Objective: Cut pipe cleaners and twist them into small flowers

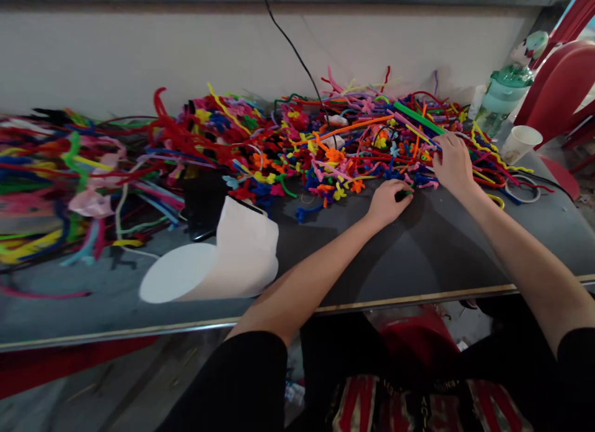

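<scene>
A long heap of coloured pipe cleaners (372, 122), some of them twisted into small flowers, lies along the back of the dark table. My left hand (387, 204) is at the heap's front edge, its thumb and fingers curled together. A small bit of green shows at those fingertips; its full shape is hidden. Farther right, my right hand (453, 162) reaches over the heap with its fingers bent down beside a bundle of green pipe cleaners (418, 117). What its fingertips touch is hidden by the hand.
A curled white sheet (246, 252) lies on the table (372, 264) left of my arms. To the right are a paper cup (521, 144), a teal-topped bottle (504, 94), a tape ring (523, 189) and a red chair (560, 91). A black cable (297, 54) hangs down the wall.
</scene>
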A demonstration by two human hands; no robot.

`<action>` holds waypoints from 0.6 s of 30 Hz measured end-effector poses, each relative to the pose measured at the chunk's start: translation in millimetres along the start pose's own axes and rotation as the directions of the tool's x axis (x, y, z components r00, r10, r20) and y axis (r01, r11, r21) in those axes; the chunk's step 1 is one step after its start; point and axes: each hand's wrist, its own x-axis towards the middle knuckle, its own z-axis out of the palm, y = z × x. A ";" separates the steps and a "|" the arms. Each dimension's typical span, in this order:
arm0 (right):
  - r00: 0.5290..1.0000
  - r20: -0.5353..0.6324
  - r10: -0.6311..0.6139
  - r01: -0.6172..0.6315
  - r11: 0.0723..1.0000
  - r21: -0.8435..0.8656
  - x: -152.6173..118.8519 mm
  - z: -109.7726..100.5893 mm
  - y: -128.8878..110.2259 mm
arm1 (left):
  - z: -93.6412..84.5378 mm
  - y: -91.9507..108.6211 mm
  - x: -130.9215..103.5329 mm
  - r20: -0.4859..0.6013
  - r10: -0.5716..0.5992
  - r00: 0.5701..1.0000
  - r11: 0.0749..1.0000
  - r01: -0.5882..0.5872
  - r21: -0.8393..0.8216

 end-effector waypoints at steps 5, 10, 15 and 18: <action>0.970 0.173 0.173 -0.137 0.970 -0.202 34.0 4.3 10.5 | -1.9 1.2 -0.9 -0.117 0.035 0.992 0.999 -0.033 0.012; 0.952 0.147 0.268 -0.217 0.932 -0.290 43.7 -1.3 14.7 | -0.6 1.5 -0.9 -0.115 0.027 0.993 1.000 -0.025 0.011; 0.968 0.149 0.200 -0.171 0.967 -0.190 44.3 -20.0 8.3 | 2.2 0.3 1.2 -0.093 -0.015 0.996 1.000 0.016 0.003; 0.987 0.087 0.134 -0.121 0.982 -0.146 49.2 -41.4 -2.2 | 3.7 -0.7 2.1 -0.046 -0.023 0.999 0.999 0.024 0.023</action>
